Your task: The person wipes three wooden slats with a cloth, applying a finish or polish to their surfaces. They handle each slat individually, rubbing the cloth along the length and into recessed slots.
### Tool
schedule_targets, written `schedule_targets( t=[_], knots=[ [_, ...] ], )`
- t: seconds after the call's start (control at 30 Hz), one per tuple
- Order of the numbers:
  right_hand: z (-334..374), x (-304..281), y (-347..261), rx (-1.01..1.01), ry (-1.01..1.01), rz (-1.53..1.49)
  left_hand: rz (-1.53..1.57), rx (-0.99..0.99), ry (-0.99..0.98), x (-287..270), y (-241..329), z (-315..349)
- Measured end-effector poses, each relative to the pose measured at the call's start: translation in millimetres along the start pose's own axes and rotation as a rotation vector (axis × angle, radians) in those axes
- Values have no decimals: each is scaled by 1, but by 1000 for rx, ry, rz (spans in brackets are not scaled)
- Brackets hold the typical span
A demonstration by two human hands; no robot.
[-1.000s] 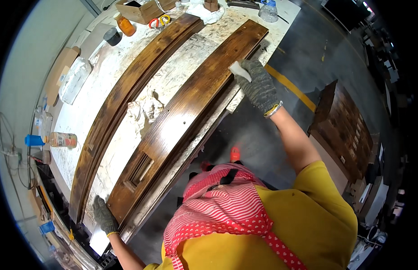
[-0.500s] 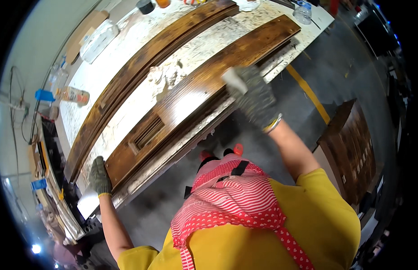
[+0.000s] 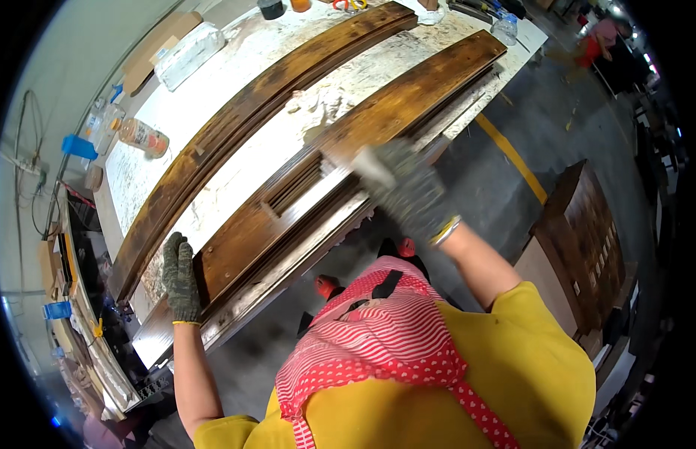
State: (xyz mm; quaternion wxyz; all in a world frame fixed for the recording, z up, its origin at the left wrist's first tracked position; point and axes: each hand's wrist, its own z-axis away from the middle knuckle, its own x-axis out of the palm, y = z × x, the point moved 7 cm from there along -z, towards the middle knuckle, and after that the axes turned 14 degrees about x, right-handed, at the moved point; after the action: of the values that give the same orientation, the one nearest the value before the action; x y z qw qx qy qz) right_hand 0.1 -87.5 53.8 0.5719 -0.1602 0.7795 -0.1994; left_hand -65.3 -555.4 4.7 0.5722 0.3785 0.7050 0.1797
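Brown stained board (image 3: 348,150) lies on the desk (image 3: 213,105); her gloved left hand (image 3: 181,278) presses flat on its near end, right hand (image 3: 408,187) grips a pale pad (image 3: 372,166).

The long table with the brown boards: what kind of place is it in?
Probably a furniture or wood-finishing workshop. Two long dark-stained boards lie on a stain-smeared worktable, bottles stand at its edge, and a dark wooden cabinet stands on the concrete floor.
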Motion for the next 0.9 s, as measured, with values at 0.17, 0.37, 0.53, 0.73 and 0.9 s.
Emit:
schedule_targets(
  t=[0.17, 0.37, 0.53, 0.73, 0.9],
  knots=[
    [6, -11, 6, 98, 383, -103, -482, 253, -142, -69, 7, 26],
    [60, 67, -112, -68, 73, -143, -578, 141, -313, -94, -42, 60],
    [39, 18, -59, 113, 268, -174, -567, 208, -229, -93, -40, 62],
    [38, 38, -64, -30, 278, 66, -553, 212, -228, -94, -26, 60],
    [76, 72, -164, -204, 174, -172, -537, 206, -224, -93, -31, 58]
  ],
)
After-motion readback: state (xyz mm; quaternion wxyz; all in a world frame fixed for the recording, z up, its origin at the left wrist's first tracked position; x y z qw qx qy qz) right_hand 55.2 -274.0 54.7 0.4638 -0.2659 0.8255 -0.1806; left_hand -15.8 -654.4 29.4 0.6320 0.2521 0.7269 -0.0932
